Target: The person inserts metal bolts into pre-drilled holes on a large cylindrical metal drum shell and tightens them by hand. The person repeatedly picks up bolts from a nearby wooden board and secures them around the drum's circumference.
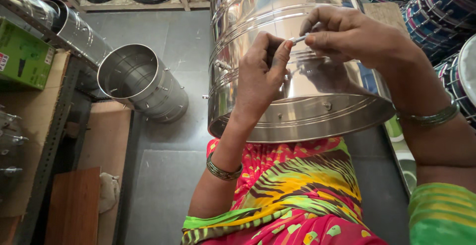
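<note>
A large shiny steel drum shell lies tilted across my lap, its open rim toward me. My left hand rests against the shell's side, fingers pinched together at a small metal bolt. My right hand comes in from the right and pinches the same small bolt between thumb and forefinger. Both hands meet just above the shell's ribbed wall. Several small bolts stick out of the shell near its lower rim.
A second steel shell lies on the grey floor to the left. More steel shells and a green box sit on a rack at far left. Finished striped drums are stacked at right.
</note>
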